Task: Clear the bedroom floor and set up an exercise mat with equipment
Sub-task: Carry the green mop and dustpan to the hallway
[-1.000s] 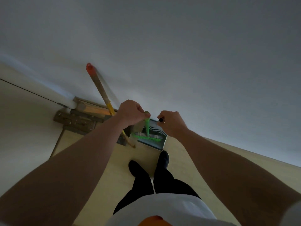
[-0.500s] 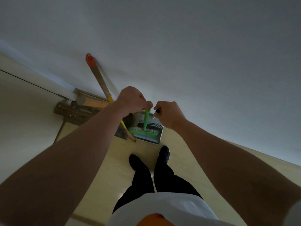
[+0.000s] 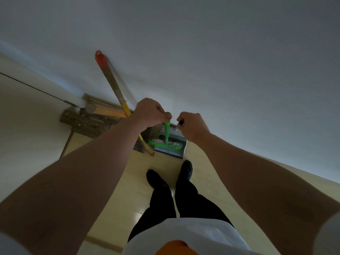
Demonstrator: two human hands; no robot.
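Progress: early, in my judgement; sweeping tools stand at the wall, no mat or equipment in view.
Red-capped pole (image 3: 112,85): leans on the wall, untouched.
Left hand (image 3: 149,112): fingers clenched round the green broom (image 3: 167,129) handle top; bristles sit inside the pan.
Right hand (image 3: 193,126): fingers grasping the dustpan (image 3: 181,144) handle; grey pan on the floor (image 3: 128,190), against the wall.

Dim, perhaps underexposed; wide-angle edge distortion.
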